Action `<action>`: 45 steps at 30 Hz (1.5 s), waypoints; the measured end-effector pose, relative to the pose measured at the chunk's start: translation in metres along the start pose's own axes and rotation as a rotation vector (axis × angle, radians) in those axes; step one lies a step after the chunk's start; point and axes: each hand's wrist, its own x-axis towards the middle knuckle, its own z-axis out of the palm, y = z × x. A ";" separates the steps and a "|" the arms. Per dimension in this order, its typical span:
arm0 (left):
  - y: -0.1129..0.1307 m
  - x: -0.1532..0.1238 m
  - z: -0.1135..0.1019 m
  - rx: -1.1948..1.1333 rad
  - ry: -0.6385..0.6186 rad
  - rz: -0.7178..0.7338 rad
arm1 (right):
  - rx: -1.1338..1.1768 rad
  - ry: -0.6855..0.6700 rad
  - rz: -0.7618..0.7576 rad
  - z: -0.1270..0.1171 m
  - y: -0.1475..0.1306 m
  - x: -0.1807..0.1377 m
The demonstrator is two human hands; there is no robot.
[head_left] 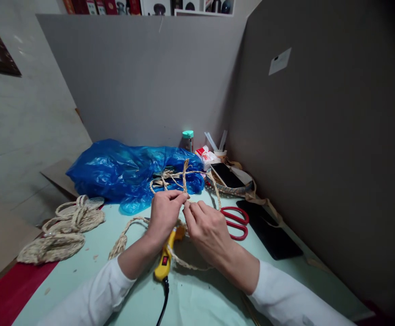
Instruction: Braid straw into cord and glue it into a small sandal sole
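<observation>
At the middle of the table, my left hand (166, 212) and my right hand (208, 228) meet with fingertips closed. Between them they pinch a pale strand of braided straw cord (185, 177), one end of which stands up above my left fingers. More of the cord loops behind my hands and trails onto the table below. Under my wrists lies a yellow corded tool (164, 266) with a red switch, its front partly hidden by my hands. A pair of scissors (235, 216) with red handles rests just right of my right hand.
Blue plastic bags (126, 167) fill the back left. Coiled straw braids (71, 222) lie at the left edge. At the back right, a phone (227, 175) sits on a round tray, with a dark flat slab (272, 231) nearer. A grey partition (143, 81) encloses the table.
</observation>
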 end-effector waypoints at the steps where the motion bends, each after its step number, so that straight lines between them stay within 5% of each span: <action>1: -0.001 0.001 0.000 -0.026 -0.006 -0.017 | 0.039 0.002 0.014 0.000 -0.002 0.000; 5: 0.001 0.002 -0.004 -0.096 -0.037 -0.033 | 0.289 0.028 0.128 -0.005 0.004 0.002; 11: 0.010 0.000 -0.004 -0.126 -0.202 -0.016 | 0.710 0.084 0.558 -0.011 0.037 0.013; 15: 0.014 -0.006 0.001 -0.105 -0.304 -0.010 | 1.038 0.029 0.655 -0.004 0.047 0.016; 23: 0.019 -0.013 0.005 -0.057 -0.388 0.099 | 1.360 0.192 0.927 0.010 0.049 0.011; 27: 0.014 -0.012 0.004 -0.058 -0.343 0.112 | 1.450 0.153 0.918 0.009 0.048 0.012; 34: 0.003 -0.006 -0.002 -0.083 -0.226 0.078 | 1.496 -0.187 0.729 0.003 0.036 0.012; 45: 0.007 -0.002 -0.007 0.075 -0.192 0.144 | 1.322 -0.144 0.724 0.006 0.033 0.009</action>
